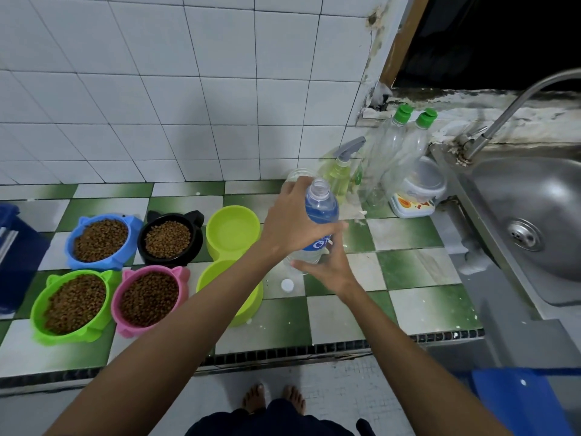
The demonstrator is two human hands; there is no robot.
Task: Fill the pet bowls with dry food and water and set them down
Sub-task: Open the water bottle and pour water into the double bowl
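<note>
Two hands are gripping the uncapped water bottle (320, 215) above the counter beside the lime double bowl (232, 234): left hand (292, 221) wrapping its shoulder, right hand (327, 269) fingers curling around its base. Thin plastic is likely flexing and spilling, so holding mid-body looks safest.

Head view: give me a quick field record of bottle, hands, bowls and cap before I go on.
bottle: uncapped water bottle, upright, over the counter
left hand: left hand grips the bottle's upper body
right hand: right hand grips its lower part
cap: white cap lies on the counter
food bowls: blue, black, green, pink, all hold kibble
double bowl: lime double bowl, no kibble
</note>
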